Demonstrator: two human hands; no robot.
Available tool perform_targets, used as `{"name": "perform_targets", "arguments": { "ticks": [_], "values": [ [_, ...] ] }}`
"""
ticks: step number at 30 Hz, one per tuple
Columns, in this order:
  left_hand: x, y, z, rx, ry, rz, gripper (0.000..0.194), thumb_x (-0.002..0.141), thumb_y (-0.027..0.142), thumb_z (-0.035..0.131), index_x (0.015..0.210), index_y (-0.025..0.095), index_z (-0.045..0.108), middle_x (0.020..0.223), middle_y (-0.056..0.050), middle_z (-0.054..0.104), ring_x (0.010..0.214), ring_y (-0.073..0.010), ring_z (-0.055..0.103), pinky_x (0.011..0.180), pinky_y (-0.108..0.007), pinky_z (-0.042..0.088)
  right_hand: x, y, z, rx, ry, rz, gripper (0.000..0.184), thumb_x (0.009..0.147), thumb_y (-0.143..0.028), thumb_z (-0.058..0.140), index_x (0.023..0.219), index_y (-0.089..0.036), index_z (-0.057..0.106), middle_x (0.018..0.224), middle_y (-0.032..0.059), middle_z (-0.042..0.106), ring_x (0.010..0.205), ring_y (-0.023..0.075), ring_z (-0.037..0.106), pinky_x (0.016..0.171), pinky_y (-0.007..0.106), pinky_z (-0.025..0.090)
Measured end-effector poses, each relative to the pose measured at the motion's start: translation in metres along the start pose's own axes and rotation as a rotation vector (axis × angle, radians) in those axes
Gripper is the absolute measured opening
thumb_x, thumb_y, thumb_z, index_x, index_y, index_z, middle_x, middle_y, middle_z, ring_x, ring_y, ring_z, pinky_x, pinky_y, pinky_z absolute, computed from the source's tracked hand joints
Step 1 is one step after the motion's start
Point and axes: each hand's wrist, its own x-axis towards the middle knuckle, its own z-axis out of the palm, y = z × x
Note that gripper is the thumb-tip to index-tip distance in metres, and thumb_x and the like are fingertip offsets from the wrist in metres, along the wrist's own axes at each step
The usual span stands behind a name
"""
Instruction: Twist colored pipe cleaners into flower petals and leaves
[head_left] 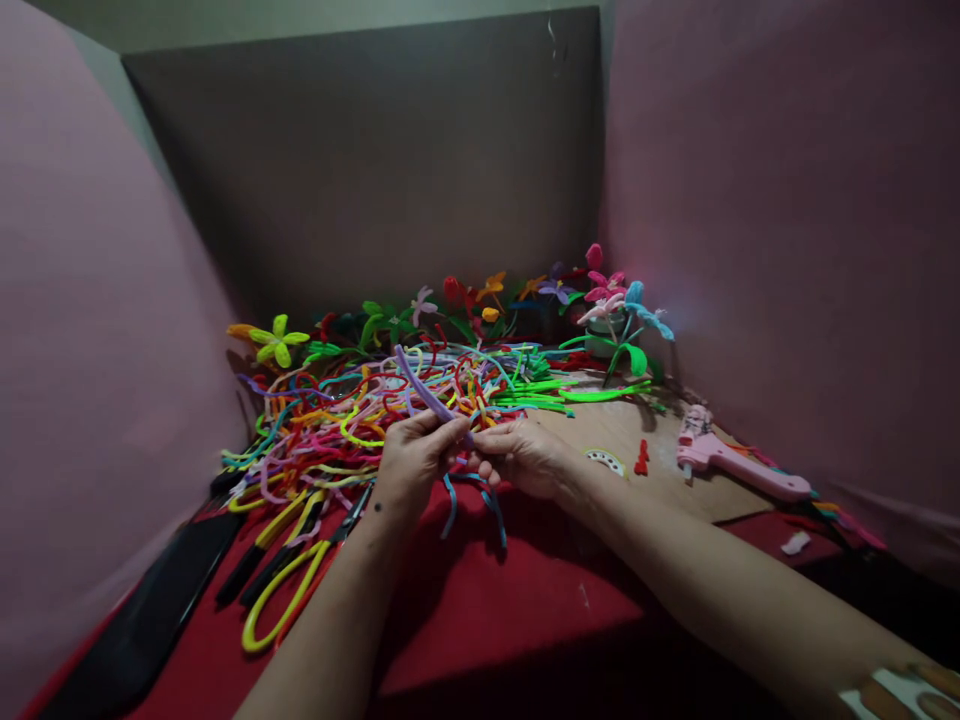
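The landmark is the heap of pipe cleaners (pixel 352 400) on the red cloth (pixel 480 620). The purple pipe-cleaner strip (pixel 424 388) is held at the near side of the heap, its upper end tilted away over it. The left hand (pixel 416 455) is clamped on the strip with thumb and fingers; the right hand (pixel 525 458) is pinched on its lower end, just beside the left. In this dim view the strip is probably more than one stem side by side.

Principal hazard: unequal pinch force could let the stems slide or splay, and a sharp twist at the lower end could kink the wire core. Secondary hazard: the free upper end may hook stems in the heap if the hands move sideways, dragging them along.

Blue stems (pixel 499 520) lie below the hands, in front of the heap; a lowered wrist could sweep them toward the cloth's near edge. The yellow-handled scissors (pixel 259 641), at the heap's near left, lie beside the left forearm, so an inward elbow movement could knock them. The pink glue gun (pixel 739 465) is to the right of the heap, on the board (pixel 622 425); if powered, its nozzle could burn a reaching hand.
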Motion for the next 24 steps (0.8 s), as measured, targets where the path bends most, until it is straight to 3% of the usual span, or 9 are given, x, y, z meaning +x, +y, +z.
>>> {"name": "perform_targets", "arguments": {
  "ticks": [5, 13, 19, 24],
  "values": [
    [0.0034, -0.0026, -0.0046, -0.051, -0.006, -0.011, 0.022, 0.064, 0.032, 0.069, 0.066, 0.012, 0.059, 0.043, 0.006, 0.042, 0.037, -0.0030, 0.036, 0.038, -0.016, 0.025, -0.0041, -0.0038, -0.0003, 0.030, -0.051, 0.123, 0.015, 0.080, -0.016, 0.051, 0.074, -0.006, 0.061, 0.060, 0.0044, 0.061, 0.044, 0.0071, 0.054, 0.039, 0.016, 0.038],
    [0.0020, -0.0004, -0.0019, -0.066, -0.048, -0.016, 0.021, 0.065, 0.030, 0.068, 0.065, 0.013, 0.057, 0.042, 0.006, 0.042, 0.036, -0.0033, 0.035, 0.038, -0.017, 0.025, -0.0005, 0.0009, -0.0037, 0.150, -0.069, 0.209, 0.006, 0.076, -0.014, 0.057, 0.073, -0.009, 0.058, 0.056, 0.0016, 0.058, 0.042, 0.0043, 0.050, 0.037, 0.012, 0.035],
    [0.0004, 0.0001, -0.0019, -0.049, -0.124, 0.024, 0.020, 0.069, 0.028, 0.065, 0.061, 0.014, 0.053, 0.044, 0.006, 0.043, 0.039, -0.0037, 0.036, 0.040, -0.017, 0.025, -0.0015, -0.0006, 0.0021, 0.106, -0.003, 0.203, 0.012, 0.078, -0.010, 0.052, 0.068, -0.008, 0.058, 0.054, 0.0027, 0.057, 0.040, 0.0041, 0.049, 0.036, 0.012, 0.036],
    [0.0002, 0.0004, -0.0013, -0.040, -0.149, 0.060, 0.015, 0.069, 0.027, 0.064, 0.065, 0.014, 0.056, 0.045, 0.006, 0.042, 0.040, -0.0047, 0.038, 0.042, -0.018, 0.029, -0.0030, 0.0000, 0.0016, 0.168, -0.039, 0.246, 0.008, 0.077, -0.014, 0.057, 0.072, -0.008, 0.059, 0.057, 0.0034, 0.058, 0.043, 0.0040, 0.050, 0.038, 0.011, 0.035]
  ]
}}
